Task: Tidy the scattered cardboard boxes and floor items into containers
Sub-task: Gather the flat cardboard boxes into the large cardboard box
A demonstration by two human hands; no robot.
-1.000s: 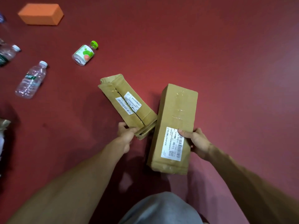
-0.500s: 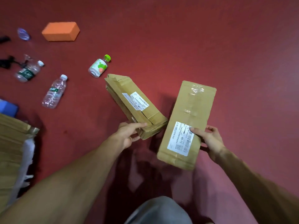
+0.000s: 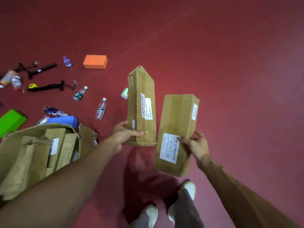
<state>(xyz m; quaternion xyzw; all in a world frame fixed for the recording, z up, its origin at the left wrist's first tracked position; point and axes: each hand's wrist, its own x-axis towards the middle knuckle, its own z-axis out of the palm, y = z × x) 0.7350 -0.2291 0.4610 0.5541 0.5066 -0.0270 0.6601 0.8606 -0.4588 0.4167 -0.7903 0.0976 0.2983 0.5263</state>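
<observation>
Since the earlier frame the crumpled box (image 3: 139, 89) has swung from a slant to nearly upright, its far end toward 12 o'clock, and the open carton (image 3: 14, 162) has come further into view at 8 o'clock. The left hand (image 3: 125, 134) grips the near end of the crumpled box, thumb laid across its front face and fingers curled behind. The right hand (image 3: 196, 146) holds the labelled box (image 3: 178, 116), at 3 o'clock of the first and just beside it; the thumb presses on the white label and the fingers (image 3: 199, 134) wrap the right edge. Both boxes are held above the red floor (image 3: 230, 63). The open carton holds several flat cardboard boxes standing on edge. A blue block (image 3: 63, 119) lies at its 12 o'clock rim, and a green block (image 3: 11, 120) lies at 9 o'clock of the frame. An orange block (image 3: 95, 62) lies at 10 o'clock of the crumpled box. Two water bottles (image 3: 100, 109) (image 3: 79, 94) lie between the carton and the orange block. White shoes (image 3: 188, 189) show at 6 o'clock.
</observation>
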